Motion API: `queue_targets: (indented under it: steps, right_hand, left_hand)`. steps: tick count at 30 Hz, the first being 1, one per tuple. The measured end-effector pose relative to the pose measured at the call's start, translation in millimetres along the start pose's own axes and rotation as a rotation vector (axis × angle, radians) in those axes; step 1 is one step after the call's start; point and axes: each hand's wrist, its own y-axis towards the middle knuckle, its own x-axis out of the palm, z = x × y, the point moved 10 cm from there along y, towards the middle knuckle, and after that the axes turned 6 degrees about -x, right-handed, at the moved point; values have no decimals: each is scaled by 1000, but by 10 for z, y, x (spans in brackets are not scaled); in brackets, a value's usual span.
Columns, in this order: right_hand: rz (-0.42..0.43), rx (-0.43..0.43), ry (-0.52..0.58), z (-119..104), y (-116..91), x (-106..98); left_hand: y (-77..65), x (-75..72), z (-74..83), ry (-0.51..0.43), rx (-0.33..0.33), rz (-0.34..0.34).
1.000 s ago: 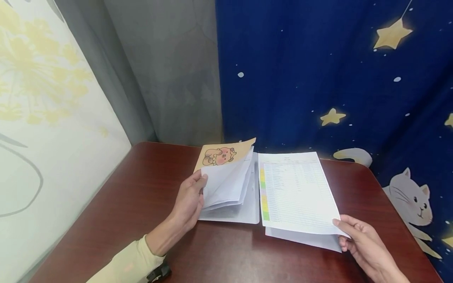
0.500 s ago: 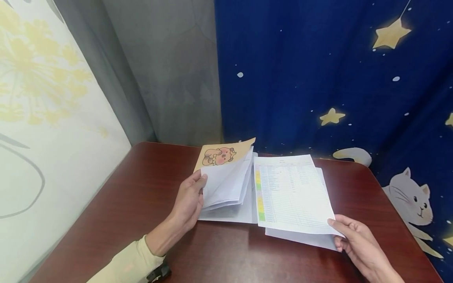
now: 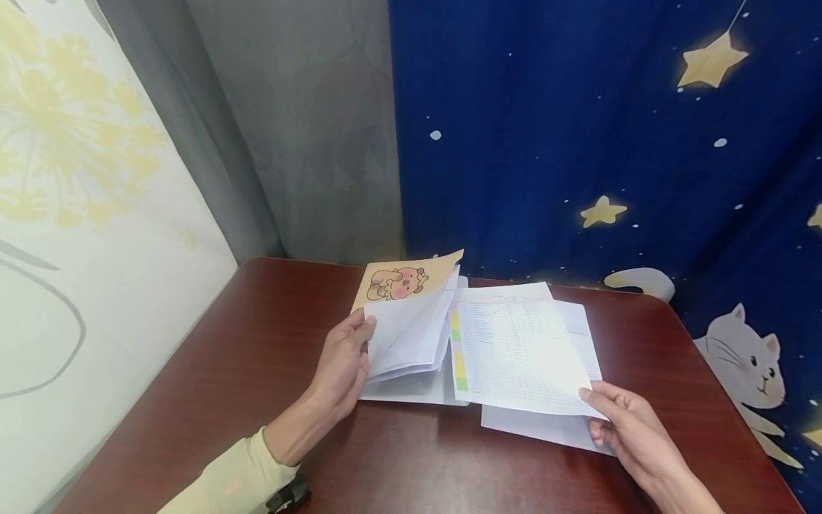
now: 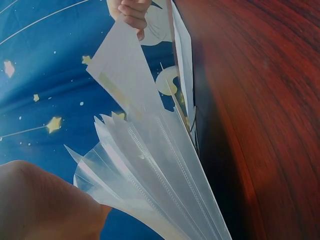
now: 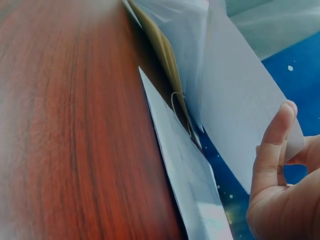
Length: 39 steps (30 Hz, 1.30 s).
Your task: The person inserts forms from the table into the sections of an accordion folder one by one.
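Note:
My left hand (image 3: 343, 360) grips the raised cover and leaves of a display book (image 3: 414, 275), whose tan cover has a cartoon bear on it. Its clear pockets (image 4: 160, 180) fan apart in the left wrist view. At its lower right corner, a printed table sheet (image 3: 514, 350) is pinched between the thumb and fingers of my right hand (image 3: 632, 432). Yellow and green blocks run down the sheet's left side, which overlaps the book's opened right part in the head view. The right wrist view shows the sheet's plain back, held up off the table.
More white paper (image 3: 546, 428) lies on the dark red wooden table (image 3: 257, 343), partly under the held sheet. A blue starry curtain (image 3: 501, 143) and a grey curtain (image 3: 308, 143) hang behind the table's back edge. A pale patterned panel (image 3: 96, 285) stands at the left.
My right hand has moved left with the printed sheet, bringing its left edge over the book. More of the paper beneath shows at the right. The left hand has stayed put.

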Motion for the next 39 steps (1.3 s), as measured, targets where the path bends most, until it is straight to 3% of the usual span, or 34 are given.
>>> queue_targets:
  steps: [14,28,39]
  right_hand:
    - [-21,-3,30,-72,77,94]
    - [-88,-69,86,-163,168,324]
    - [-84,-81,214,-223,238,275]
  left_hand:
    - [9,-7,-20,5,7,0]
    - [13,-15,-21,-15,14,-5]
    - [13,-21,-30,-10,20,-4]
